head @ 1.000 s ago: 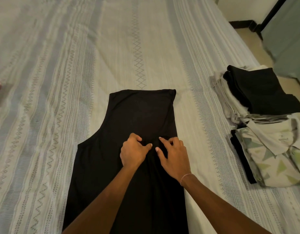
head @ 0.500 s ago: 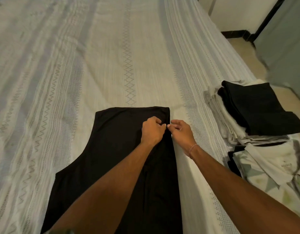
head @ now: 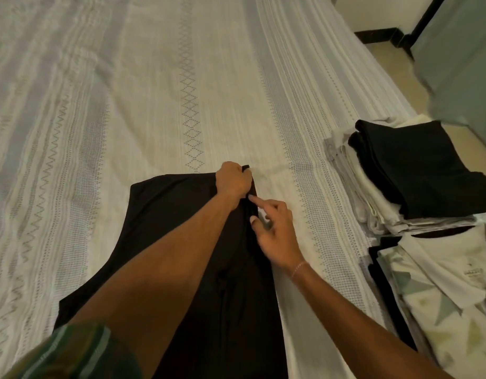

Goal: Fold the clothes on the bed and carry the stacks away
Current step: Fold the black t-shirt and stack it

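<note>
Under both forearms, a black garment (head: 181,242) lies spread on the bed (head: 181,77), its top edge at the left hand and its length running back toward the person. Left hand (head: 233,181) is closed in a fist on the garment's top right corner, a small tab of black cloth showing just past the knuckles. Right hand (head: 274,228) sits just behind the left, along the garment's right edge; index finger extended and touching the cloth, thumb close beside it, remaining fingers loosely curled. Whether it actually pinches the edge cannot be told from this view.

Assessment: the step in hand appears to be squaring the right-hand edge before the next fold. Recommended practice:
1. Hold the corner firm with the left hand as the anchor.
2. Run the right hand back along the edge toward the body, layers aligned, so no slack bunches under the forearms.
3. Smooth the creases visible in the lower cloth before folding over.

To the right of the right hand, well apart, stand 2 stacks of folded clothes: a pale pile topped with a black folded piece (head: 417,170), and nearer the person, a patterned collared shirt (head: 438,294) on top. Carrying away is not yet begun.
</note>
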Motion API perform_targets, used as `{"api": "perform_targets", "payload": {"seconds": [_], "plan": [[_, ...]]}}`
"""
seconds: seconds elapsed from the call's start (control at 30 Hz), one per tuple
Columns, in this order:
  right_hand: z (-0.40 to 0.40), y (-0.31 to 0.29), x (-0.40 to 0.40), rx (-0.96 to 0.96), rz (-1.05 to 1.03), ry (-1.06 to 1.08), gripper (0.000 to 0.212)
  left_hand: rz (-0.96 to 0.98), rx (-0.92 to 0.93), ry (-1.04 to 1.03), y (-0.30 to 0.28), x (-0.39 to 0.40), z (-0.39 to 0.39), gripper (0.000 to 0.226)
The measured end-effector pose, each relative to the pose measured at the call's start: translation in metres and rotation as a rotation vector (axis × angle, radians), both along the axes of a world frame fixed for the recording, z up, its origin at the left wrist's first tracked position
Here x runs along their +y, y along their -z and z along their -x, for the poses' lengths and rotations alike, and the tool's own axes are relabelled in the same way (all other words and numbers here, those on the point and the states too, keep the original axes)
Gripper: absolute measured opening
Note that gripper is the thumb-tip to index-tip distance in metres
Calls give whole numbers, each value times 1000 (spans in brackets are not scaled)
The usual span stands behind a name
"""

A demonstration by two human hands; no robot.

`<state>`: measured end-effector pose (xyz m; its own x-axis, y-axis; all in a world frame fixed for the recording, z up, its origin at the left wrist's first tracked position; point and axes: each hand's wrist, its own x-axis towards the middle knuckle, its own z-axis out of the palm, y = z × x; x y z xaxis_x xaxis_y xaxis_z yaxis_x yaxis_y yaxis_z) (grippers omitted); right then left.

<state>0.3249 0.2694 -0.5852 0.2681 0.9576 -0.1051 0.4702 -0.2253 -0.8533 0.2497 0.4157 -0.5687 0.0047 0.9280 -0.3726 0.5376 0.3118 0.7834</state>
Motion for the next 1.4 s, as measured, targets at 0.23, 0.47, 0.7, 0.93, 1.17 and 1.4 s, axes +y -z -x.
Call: {"api": "perform_targets", "payload": {"seconds": [0.23, 0.47, 0.7, 0.93, 1.17, 1.4], "plan": [[73, -22, -64, -602, 103, -52, 60, 202, -304, -52, -6, 12, 32, 22], [92, -38, -85, -371, 299, -161, 35, 146, -223, -38, -6, 12, 33, 30], [112, -44, -90, -231, 193, -171, 32, 38, -130, -5, -4, 13, 40, 16], [136, -31, -84, -261, 103, -196, 29, -156, 110, 52, -2, 19, 56, 22], [153, -5, -83, -371, 115, -186, 24, -228, 175, 79, 9, 17, 64, 28], [160, 5, -92, -337, 14, -132, 33, -258, 158, 122, 14, 3, 84, 32]]}}
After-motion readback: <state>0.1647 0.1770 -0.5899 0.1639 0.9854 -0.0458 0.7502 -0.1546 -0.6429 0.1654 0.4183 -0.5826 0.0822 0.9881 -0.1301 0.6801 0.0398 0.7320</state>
